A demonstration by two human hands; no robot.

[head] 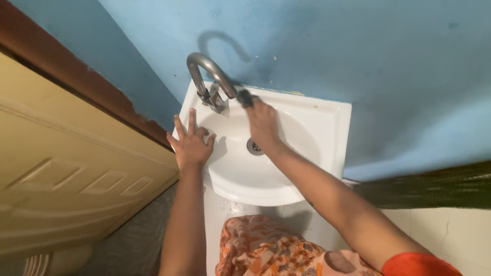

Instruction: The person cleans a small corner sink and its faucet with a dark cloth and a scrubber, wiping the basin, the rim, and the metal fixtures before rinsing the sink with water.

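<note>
A white wall-mounted sink (327, 128) sits against a blue wall, with a curved grey metal tap (207, 71) at its back left corner and a metal drain (254, 146) in the bowl. My left hand (191, 143) lies flat with fingers spread on the sink's left rim, just below the tap's base. My right hand (262, 120) reaches over the bowl and is closed on a small dark object (246, 97), which it holds at the tap's spout. What the dark object is I cannot tell.
A cream panelled door (76, 168) with a dark brown frame (76, 76) stands to the left. A dark band (434, 186) runs along the wall at right above pale tiles. Orange patterned clothing (266, 248) fills the lower middle.
</note>
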